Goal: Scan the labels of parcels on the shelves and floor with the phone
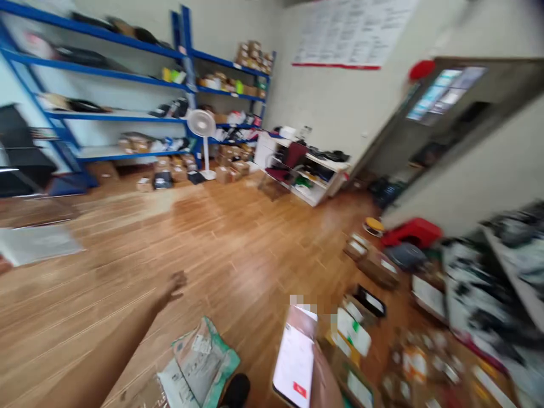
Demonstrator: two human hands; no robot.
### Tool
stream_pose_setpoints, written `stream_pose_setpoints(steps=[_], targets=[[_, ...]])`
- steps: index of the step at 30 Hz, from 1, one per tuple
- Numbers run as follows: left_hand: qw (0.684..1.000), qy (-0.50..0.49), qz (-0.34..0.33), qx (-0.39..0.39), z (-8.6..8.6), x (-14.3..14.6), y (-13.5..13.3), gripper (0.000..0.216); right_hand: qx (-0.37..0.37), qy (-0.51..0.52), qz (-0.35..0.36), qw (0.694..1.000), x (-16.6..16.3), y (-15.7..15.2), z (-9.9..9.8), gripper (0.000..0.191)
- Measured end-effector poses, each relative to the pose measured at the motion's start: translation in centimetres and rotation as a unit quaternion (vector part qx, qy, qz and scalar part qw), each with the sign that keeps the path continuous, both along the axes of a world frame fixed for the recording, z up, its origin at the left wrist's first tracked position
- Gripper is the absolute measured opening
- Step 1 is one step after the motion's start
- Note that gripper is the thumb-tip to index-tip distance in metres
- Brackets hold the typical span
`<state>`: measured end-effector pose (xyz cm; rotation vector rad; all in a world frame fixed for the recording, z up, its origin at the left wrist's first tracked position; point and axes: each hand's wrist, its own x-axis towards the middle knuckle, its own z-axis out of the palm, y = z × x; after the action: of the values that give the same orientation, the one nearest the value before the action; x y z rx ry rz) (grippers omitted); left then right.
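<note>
My right hand (326,374) is wrapped round a smartphone (293,362), whose lit white screen with a red button faces up. My left hand (176,285) reaches out over the wooden floor, somewhat blurred, its fingers apart and nothing in them. Below it lies a white and green plastic mailing bag (206,362) with a label. A dark shoe (236,391) shows beside the bag. To the right of the phone are labelled parcels (355,334) on the floor.
Blue shelves (123,113) with packages line the back left, near a white standing fan (202,124). A dark red chair (289,164) stands by a white desk (314,195). More cartons (378,266) and a laden rack (510,260) are at right. A bit of skin (4,264) shows at the left edge.
</note>
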<state>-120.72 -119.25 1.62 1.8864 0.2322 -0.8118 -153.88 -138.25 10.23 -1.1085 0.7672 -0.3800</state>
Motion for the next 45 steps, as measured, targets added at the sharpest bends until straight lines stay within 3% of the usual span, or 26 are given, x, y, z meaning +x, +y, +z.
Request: stream_pose_setpoints(steps=[3, 5, 7, 10, 14, 19, 21, 24, 27, 28, 31, 39, 45], targets=[[0.972, 0.079, -0.203, -0.089, -2.7, -6.9, -7.4, 0.051, 0.139, -0.073, -0.07, 0.985, 1.2, 0.2, -0.8, 0.046], [0.934, 0.107, -0.309, -0.143, -3.4, -11.1, -10.7, 0.063, 0.16, -0.096, -0.087, 0.979, 2.0, 0.2, -0.9, 0.053], [0.902, 0.113, -0.374, -0.182, -3.2, -13.8, -12.8, 0.071, 0.143, -0.1, -0.098, 0.98, 2.3, 0.2, -0.8, 0.062], [0.872, 0.111, -0.425, -0.217, -2.2, -15.4, -14.2, 0.074, 0.115, -0.099, -0.119, 0.981, 2.0, 0.0, -0.8, 0.074], [0.861, 0.125, -0.438, -0.225, -1.8, -15.4, -14.2, 0.074, 0.093, -0.096, -0.139, 0.981, 1.3, -0.5, -1.4, 0.082], [0.884, 0.137, -0.394, -0.209, -3.7, -15.6, -13.5, 0.082, 0.103, -0.12, -0.148, 0.976, -0.1, -1.4, -2.1, 0.086], [0.895, 0.141, -0.376, -0.195, -3.9, -16.3, -13.5, 0.081, 0.109, -0.129, -0.161, 0.972, -1.0, -1.8, -2.1, 0.079], [0.869, 0.218, -0.382, -0.229, -2.0, -18.2, -14.2, 0.072, 0.113, -0.127, -0.196, 0.966, -2.4, -2.5, -2.1, 0.058], [0.78, 0.34, -0.435, -0.294, 1.9, -21.1, -15.9, 0.071, 0.106, -0.114, -0.239, 0.959, -3.7, -3.0, -2.4, 0.055], [0.766, 0.359, -0.441, -0.301, 3.1, -22.0, -16.5, 0.072, 0.101, -0.11, -0.253, 0.956, -4.1, -3.2, -2.6, 0.057], [0.764, 0.378, -0.439, -0.284, 5.5, -24.4, -18.3, 0.071, 0.09, -0.098, -0.295, 0.946, -4.9, -3.7, -2.9, 0.052], [0.762, 0.377, -0.467, -0.242, 5.2, -27.3, -20.1, 0.084, 0.083, -0.074, -0.395, 0.912, -6.9, -4.9, -3.2, 0.047], [0.756, 0.365, -0.494, -0.226, 5.4, -28.1, -20.4, 0.084, 0.07, -0.071, -0.416, 0.904, -7.6, -4.7, -3.8, 0.045]])
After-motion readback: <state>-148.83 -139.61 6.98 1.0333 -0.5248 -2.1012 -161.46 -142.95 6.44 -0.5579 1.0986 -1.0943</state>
